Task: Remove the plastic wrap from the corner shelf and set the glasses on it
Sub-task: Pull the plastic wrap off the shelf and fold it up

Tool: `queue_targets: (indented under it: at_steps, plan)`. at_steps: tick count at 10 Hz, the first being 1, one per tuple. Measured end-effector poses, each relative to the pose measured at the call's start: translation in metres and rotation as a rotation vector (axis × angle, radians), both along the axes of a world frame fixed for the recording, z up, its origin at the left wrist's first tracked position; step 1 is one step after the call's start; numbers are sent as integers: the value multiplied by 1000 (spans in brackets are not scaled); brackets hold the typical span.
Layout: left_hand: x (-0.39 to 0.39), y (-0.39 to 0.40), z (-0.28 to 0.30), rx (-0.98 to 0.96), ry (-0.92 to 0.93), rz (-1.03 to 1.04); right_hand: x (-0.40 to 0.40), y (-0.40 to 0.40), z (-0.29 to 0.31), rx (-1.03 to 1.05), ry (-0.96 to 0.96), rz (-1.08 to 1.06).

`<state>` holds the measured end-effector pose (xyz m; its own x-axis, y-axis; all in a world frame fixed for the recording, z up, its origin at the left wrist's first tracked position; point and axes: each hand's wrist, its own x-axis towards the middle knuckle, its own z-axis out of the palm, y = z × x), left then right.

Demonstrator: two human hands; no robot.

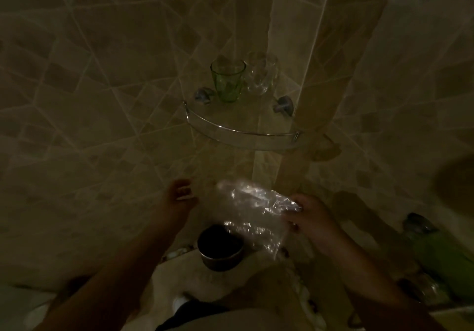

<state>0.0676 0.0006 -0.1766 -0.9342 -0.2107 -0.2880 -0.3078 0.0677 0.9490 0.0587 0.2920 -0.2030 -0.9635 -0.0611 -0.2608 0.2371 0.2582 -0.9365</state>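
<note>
A glass corner shelf [243,135] with a chrome rail hangs in the tiled corner. On it stand a green glass [227,80] and, just right of it, a clear glass [261,74]. Below the shelf, my right hand [310,218] pinches a crumpled sheet of plastic wrap [252,212] that hangs to its left. My left hand [179,197] is beside the wrap's left edge, fingers spread and holding nothing.
A dark round cup [220,247] stands on a pale ledge [184,274] under the wrap. A green bottle [441,256] lies at the lower right. Tiled walls close in on both sides of the corner. The scene is dim.
</note>
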Motion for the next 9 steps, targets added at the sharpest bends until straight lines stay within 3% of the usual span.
queue_targets:
  at_steps: [1,2,3,4,5,6,8,9]
  plan:
    - [30,32,-14,101,-181,108,0,-18,-24,-60,-74,-209]
    - [51,67,-40,563,-511,-63,7,-47,-48,-69,-152,-254]
    - [54,77,-82,659,-560,13,14,-71,-71,-88,-229,-221]
    - [51,61,-113,586,-520,104,13,-79,-99,-210,-398,-193]
    - [44,36,-141,533,-540,108,11,-81,-126,-68,-535,-131]
    - [32,21,-180,617,-603,183,5,-88,-156,170,-467,-15]
    - [4,5,-276,644,-740,261,-25,-110,-250,175,-529,-72]
    - [-6,0,-329,533,-727,315,-33,-115,-308,148,-560,-120]
